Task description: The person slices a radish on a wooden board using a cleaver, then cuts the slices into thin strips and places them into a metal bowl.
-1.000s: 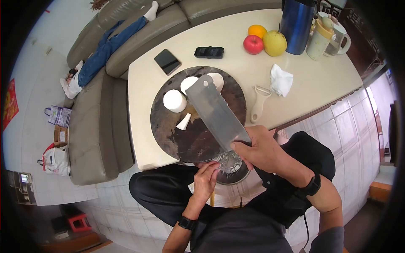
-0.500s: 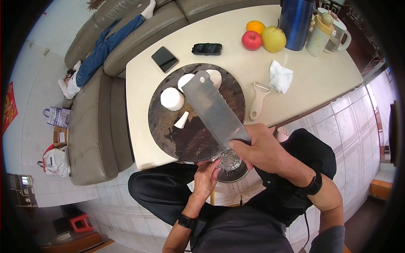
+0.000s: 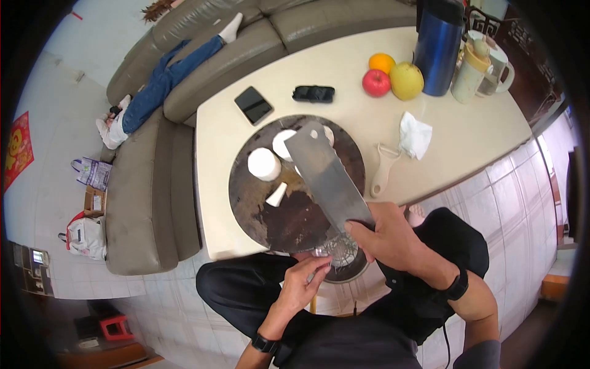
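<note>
My right hand (image 3: 393, 237) grips a cleaver (image 3: 329, 175), its broad blade slanting over the round dark chopping board (image 3: 264, 227). White, thick, round-cut chunks that look like radish (image 3: 264, 164) lie on the board, some partly hidden behind the blade. A small white wedge (image 3: 277, 194) rests left of the cleaver. Below the board's near edge is a round container (image 3: 353, 270) with thin white shreds (image 3: 342, 251) in it. My left hand (image 3: 301, 286) is at that container's left side, fingers pinched together; what they hold is too small to make out.
On the cream table (image 3: 227, 227) are a phone (image 3: 253, 105), a black case (image 3: 313, 93), a peeler (image 3: 384, 169), crumpled tissue (image 3: 415, 135), fruit (image 3: 407, 80), a blue flask (image 3: 438, 52) and jugs (image 3: 472, 72). A person (image 3: 163, 86) lies on the grey sofa (image 3: 144, 203).
The whole view has shifted, so the table and board appear lower and further right. My left fingers have moved over the container's edge. The cleaver stays in my right hand.
</note>
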`<state>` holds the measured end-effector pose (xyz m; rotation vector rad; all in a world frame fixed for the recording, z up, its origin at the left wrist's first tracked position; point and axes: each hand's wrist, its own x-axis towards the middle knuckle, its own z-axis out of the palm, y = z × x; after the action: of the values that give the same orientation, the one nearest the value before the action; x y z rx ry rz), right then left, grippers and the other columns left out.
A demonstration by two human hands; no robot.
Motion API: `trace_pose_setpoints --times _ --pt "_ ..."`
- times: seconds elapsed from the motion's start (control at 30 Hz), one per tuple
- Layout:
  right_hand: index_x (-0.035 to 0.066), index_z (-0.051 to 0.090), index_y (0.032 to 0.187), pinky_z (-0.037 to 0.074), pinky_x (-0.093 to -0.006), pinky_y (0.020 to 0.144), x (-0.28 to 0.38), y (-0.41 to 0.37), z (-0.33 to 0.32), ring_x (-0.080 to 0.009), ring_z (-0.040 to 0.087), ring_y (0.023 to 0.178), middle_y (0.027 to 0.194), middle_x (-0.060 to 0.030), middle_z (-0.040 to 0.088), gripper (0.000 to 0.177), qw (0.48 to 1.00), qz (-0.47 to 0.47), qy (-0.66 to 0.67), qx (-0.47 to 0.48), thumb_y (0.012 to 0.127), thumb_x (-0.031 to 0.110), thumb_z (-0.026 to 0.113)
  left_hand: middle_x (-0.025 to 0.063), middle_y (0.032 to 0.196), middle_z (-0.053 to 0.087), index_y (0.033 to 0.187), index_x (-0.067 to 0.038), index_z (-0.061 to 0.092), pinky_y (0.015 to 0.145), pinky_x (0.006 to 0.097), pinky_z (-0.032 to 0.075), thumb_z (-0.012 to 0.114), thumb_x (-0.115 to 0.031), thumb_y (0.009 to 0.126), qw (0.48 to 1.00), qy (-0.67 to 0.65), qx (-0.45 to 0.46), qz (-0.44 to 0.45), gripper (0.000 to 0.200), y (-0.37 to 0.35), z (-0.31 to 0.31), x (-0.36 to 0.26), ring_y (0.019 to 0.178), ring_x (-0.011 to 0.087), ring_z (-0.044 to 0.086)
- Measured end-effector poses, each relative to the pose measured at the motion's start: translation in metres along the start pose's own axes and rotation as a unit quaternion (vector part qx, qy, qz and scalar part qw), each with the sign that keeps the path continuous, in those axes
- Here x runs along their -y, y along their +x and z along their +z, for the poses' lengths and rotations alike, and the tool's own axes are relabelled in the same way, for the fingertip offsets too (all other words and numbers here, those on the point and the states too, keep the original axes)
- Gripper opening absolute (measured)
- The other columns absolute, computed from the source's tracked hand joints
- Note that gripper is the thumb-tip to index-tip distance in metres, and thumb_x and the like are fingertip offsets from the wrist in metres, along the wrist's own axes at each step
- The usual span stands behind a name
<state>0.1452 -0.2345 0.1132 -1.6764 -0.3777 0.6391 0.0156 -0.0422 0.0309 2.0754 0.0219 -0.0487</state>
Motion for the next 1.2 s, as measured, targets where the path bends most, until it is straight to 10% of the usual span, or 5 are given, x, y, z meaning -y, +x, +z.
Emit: trace_pose_setpoints --times 0.27,0.67,0.77,0.83,1.2 --pt "-0.007 0.057 0.092 0.043 -0.0288 0.044 0.001 0.002 0.000 -0.0100 0.053 0.046 0.058 -0.0051 0.053 0.020 1.000 -0.005 -0.005 -0.029 0.091 0.013 0.055 0.0165 0.113 0.066 0.110 0.000 0.066 0.090 0.0345 0.049 0.069 0.001 0.083 0.959 0.158 -0.215 0.092 0.027 0.059 -0.066 -0.020 0.104 0.0280 0.063" --pt "-0.006 0.057 0.092 0.042 -0.0319 0.046 -0.005 0.008 0.011 -0.0127 0.052 0.046 0.056 -0.0087 0.054 0.017 1.000 0.020 -0.017 -0.002 0.091 0.011 0.058 0.0135 0.105 0.068 0.111 -0.003 0.068 0.083 0.0375 0.051 0.066 0.002 0.083 0.951 0.213 -0.202 0.096 0.028 0.086 -0.072 0.005 0.096 0.0300 0.064" --pt "-0.006 0.057 0.093 0.042 -0.0321 0.045 -0.005 0.009 0.014 -0.0134 0.053 0.045 0.057 -0.0096 0.055 0.018 0.999 0.015 -0.028 0.008 0.091 0.012 0.058 0.0137 0.101 0.068 0.115 -0.001 0.066 0.079 0.0345 0.054 0.063 -0.002 0.090 0.968 -0.046 -0.240 -0.056 0.025 0.070 -0.073 0.005 0.091 0.0235 0.066" --pt "-0.006 0.057 0.093 0.043 -0.0321 0.045 -0.001 0.009 0.017 -0.0136 0.053 0.045 0.057 -0.0094 0.056 0.018 0.999 0.013 -0.033 0.017 0.091 0.012 0.058 0.0153 0.106 0.067 0.125 0.000 0.059 0.080 0.0347 0.056 0.058 -0.007 0.095 0.852 -0.451 -0.221 -0.149 0.031 0.059 -0.080 0.002 0.091 0.0212 0.066" --pt "-0.005 0.057 0.087 0.043 -0.0319 0.045 -0.010 0.022 0.032 -0.0143 0.054 0.045 0.057 -0.0078 0.055 0.016 0.999 -0.011 -0.031 0.024 0.089 0.010 0.058 0.0191 0.121 0.060 0.146 -0.004 0.033 0.098 0.0466 0.051 0.052 -0.006 0.095 0.760 -0.619 -0.164 -0.108 0.054 0.035 -0.081 -0.012 0.112 0.0351 0.061"
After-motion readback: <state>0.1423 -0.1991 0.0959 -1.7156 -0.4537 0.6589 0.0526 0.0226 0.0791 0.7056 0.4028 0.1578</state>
